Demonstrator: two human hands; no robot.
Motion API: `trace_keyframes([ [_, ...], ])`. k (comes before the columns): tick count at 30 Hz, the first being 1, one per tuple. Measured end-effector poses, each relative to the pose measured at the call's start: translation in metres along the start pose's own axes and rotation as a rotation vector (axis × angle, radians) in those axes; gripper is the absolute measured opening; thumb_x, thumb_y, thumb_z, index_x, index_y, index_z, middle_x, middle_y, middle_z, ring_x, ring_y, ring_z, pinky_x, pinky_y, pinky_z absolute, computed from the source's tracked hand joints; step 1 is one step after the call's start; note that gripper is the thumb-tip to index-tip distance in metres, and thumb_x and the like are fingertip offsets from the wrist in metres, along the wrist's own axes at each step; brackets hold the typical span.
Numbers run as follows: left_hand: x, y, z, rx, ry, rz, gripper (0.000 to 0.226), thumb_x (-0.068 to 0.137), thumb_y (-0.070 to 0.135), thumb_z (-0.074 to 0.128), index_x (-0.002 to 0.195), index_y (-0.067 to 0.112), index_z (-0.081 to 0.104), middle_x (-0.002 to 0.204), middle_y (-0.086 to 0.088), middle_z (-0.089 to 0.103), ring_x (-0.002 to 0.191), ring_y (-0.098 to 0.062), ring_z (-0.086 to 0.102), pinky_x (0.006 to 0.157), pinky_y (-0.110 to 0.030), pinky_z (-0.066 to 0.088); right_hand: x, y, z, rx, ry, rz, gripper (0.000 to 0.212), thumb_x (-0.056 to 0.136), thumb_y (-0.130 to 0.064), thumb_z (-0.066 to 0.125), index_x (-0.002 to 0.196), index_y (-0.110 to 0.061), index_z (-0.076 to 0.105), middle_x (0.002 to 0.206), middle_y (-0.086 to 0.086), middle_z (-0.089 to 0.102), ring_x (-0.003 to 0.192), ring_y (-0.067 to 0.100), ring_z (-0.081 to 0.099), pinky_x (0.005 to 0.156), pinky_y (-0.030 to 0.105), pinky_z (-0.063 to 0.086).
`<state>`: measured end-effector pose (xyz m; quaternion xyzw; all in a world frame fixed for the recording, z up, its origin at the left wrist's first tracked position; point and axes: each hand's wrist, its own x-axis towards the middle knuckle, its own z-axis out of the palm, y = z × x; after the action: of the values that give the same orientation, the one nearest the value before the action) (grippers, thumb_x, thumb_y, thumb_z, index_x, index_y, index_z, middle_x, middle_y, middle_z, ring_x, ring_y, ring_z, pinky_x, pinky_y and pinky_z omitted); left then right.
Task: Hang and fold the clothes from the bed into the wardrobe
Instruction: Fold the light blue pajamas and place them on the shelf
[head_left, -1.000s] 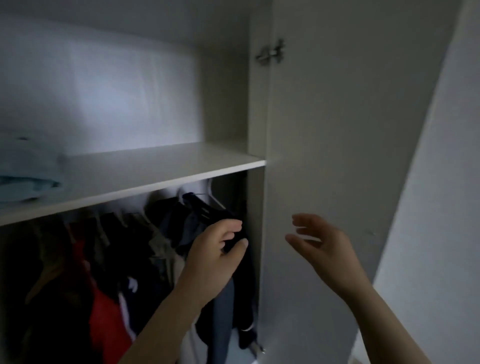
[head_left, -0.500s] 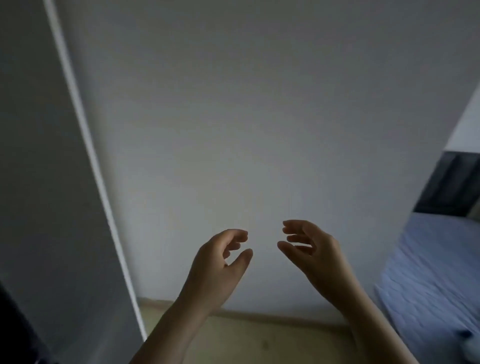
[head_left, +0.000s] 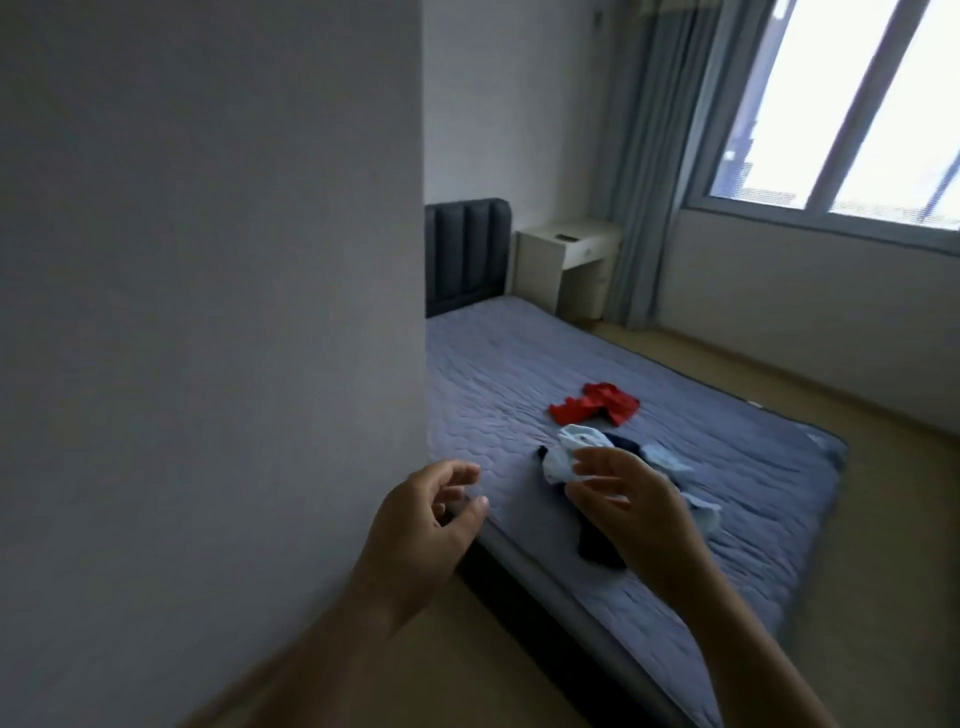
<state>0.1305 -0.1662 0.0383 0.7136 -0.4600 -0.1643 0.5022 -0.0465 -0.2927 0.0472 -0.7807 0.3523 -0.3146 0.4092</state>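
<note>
Head cam: view's swung off the blank white wall (head_left: 208, 312), and the blue-grey quilted bed (head_left: 519, 364) is now in full sight. Left hand (head_left: 426, 514) & right hand (head_left: 628, 509) are raised as before, fingers loosely curled, nothing held. Crumpled red garment (head_left: 595, 410) & light-blue/navy clothes pile (head_left: 569, 449) lie mid-bed, w/ right hand in front of the pile.

Our two hands held up, empty.
Our left hand (head_left: 426, 519) and right hand (head_left: 634, 504) hover side by side before the bed (head_left: 519, 374), fingers loosely curled, palms facing each other.
</note>
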Motion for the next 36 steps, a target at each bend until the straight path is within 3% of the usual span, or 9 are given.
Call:
trace_keyframes([
  [3, 0.031, 0.009, 0.047, -0.066, -0.144, 0.038, 0.022, 0.086, 0.022, 0.067, 0.105, 0.032, 0.062, 0.104, 0.018, 0.066, 0.097, 0.003, 0.061, 0.084, -0.015, 0.049, -0.008, 0.022, -0.04, -0.06, 0.109, 0.066, 0.033, 0.087, -0.02, 0.067, 0.119, -0.021, 0.059, 0.107, -0.012, 0.064, 0.095, 0.002, 0.064, 0.075, 0.015, 0.054],
  [8, 0.048, 0.028, 0.137, -0.116, -0.383, 0.093, 0.02, 0.085, 0.025, 0.068, 0.1, 0.036, 0.062, 0.101, 0.018, 0.066, 0.097, 0.001, 0.062, 0.085, -0.021, 0.051, -0.033, 0.064, -0.102, -0.108, 0.285, 0.17, 0.028, 0.085, -0.017, 0.071, 0.111, -0.022, 0.062, 0.101, -0.008, 0.067, 0.091, 0.007, 0.067, 0.08, 0.025, 0.056],
  [16, 0.052, 0.093, 0.303, -0.126, -0.609, 0.218, 0.019, 0.083, 0.024, 0.071, 0.094, 0.037, 0.063, 0.096, 0.012, 0.069, 0.092, -0.002, 0.065, 0.084, -0.032, 0.056, -0.076, 0.144, -0.235, -0.11, 0.483, 0.274, 0.027, 0.084, -0.018, 0.072, 0.109, -0.023, 0.063, 0.098, -0.007, 0.069, 0.087, 0.005, 0.067, 0.072, 0.015, 0.053],
  [25, 0.057, 0.164, 0.464, -0.126, -0.685, 0.243, 0.021, 0.085, 0.026, 0.068, 0.105, 0.03, 0.064, 0.103, 0.012, 0.066, 0.098, -0.002, 0.062, 0.088, -0.032, 0.054, -0.064, 0.224, -0.382, -0.208, 0.465, 0.28, 0.028, 0.087, -0.023, 0.069, 0.113, -0.022, 0.06, 0.1, -0.011, 0.065, 0.09, 0.004, 0.064, 0.076, 0.015, 0.054],
  [36, 0.174, 0.179, 0.6, -0.144, -0.626, 0.198, 0.018, 0.084, 0.025, 0.069, 0.098, 0.034, 0.062, 0.099, 0.012, 0.067, 0.095, -0.005, 0.063, 0.086, -0.035, 0.055, 0.044, 0.327, -0.477, -0.256, 0.401, 0.295, 0.028, 0.088, -0.029, 0.067, 0.115, -0.023, 0.061, 0.101, -0.012, 0.065, 0.089, 0.0, 0.063, 0.07, 0.01, 0.051],
])
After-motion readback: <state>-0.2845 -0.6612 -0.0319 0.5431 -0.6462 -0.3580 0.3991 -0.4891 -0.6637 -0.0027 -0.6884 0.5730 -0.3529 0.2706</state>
